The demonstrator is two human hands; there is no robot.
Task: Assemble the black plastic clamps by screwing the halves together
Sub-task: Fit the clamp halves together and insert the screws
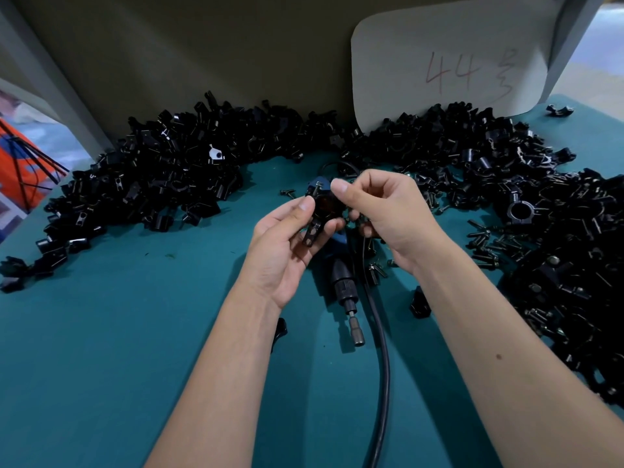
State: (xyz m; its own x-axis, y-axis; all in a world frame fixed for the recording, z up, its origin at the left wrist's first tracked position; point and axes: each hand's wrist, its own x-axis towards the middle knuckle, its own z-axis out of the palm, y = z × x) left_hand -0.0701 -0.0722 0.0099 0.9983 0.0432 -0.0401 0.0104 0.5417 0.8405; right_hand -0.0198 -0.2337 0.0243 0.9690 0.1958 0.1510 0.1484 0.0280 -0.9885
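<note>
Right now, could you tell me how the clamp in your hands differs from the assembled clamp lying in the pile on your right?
The held clamp is gripped by the left hand and pinched at the top by the right hand; the assembled clamp lies untouched among loose parts. The held clamp is largely hidden by fingers, while the assembled clamp shows its full ring opening. Both are black plastic.

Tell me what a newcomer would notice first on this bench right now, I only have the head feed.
First, the two hands at centre: the left hand holds a black clamp while the right hand pinches at its top, something small there I cannot make out. Behind and to the right, big heaps of black clamp parts ring the teal table. Below the hands lies a powered screwdriver with its cable, and a white card marked 44 leans at the back.
</note>
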